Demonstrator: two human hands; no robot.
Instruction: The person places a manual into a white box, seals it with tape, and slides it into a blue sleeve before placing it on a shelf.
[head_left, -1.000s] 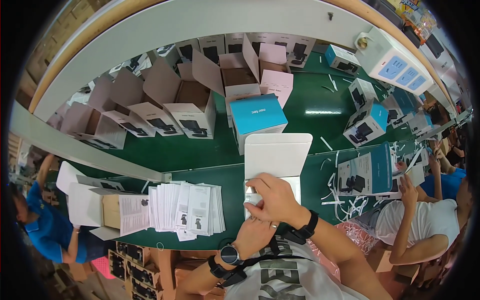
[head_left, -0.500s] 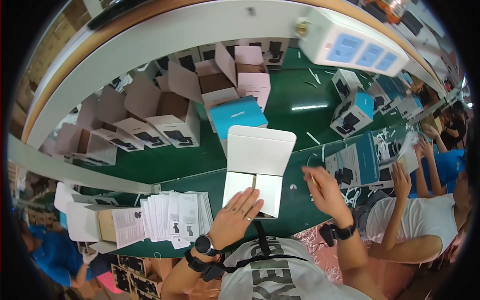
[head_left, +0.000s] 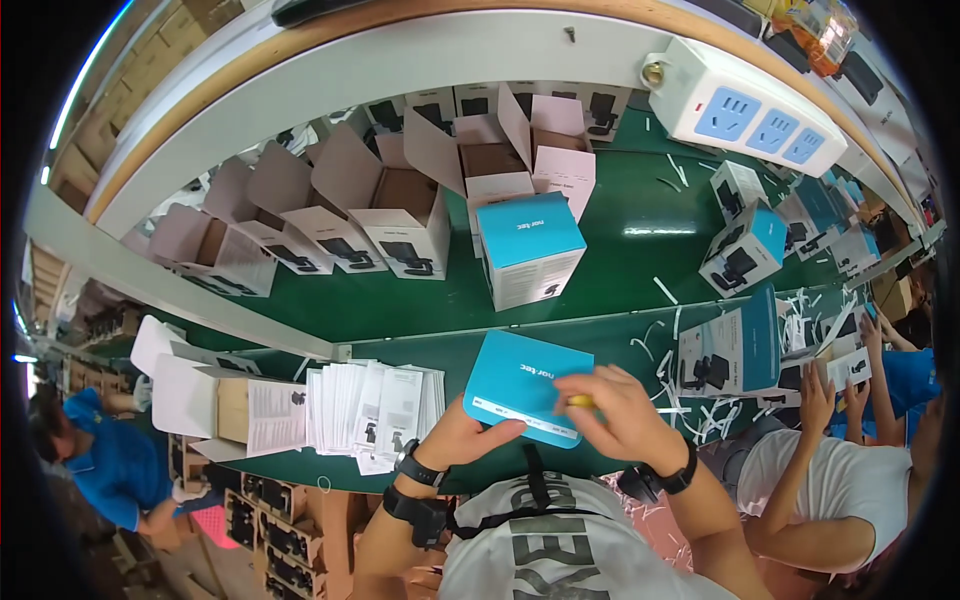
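Observation:
A box (head_left: 522, 358) with a blue lid folded down sits on the green bench in front of me, a white strip along the lid's near edge. My left hand (head_left: 457, 438) grips its left near corner, thumb pressed on the lid and fingers mostly hidden beside the box. Over the lid's right part is my right hand (head_left: 625, 422), its fingers curled round a small yellow object (head_left: 580, 400) whose kind I cannot make out. Just beyond stands another blue-topped box (head_left: 530, 255), closed and upright. A fanned stack of white printed leaflets (head_left: 385, 410) lies left of my left hand.
Several open boxes (head_left: 408, 235) line the back left. An open box (head_left: 225, 410) lies beyond the leaflets. A white power strip (head_left: 750, 110) hangs on the shelf frame. At right are boxes (head_left: 725, 350), white paper strips (head_left: 705, 420) and a co-worker's hands (head_left: 818, 400).
The white lid that stood up has come down, showing its blue outside. My left hand went from the box's inside to its left corner; my right hand moved left over the lid.

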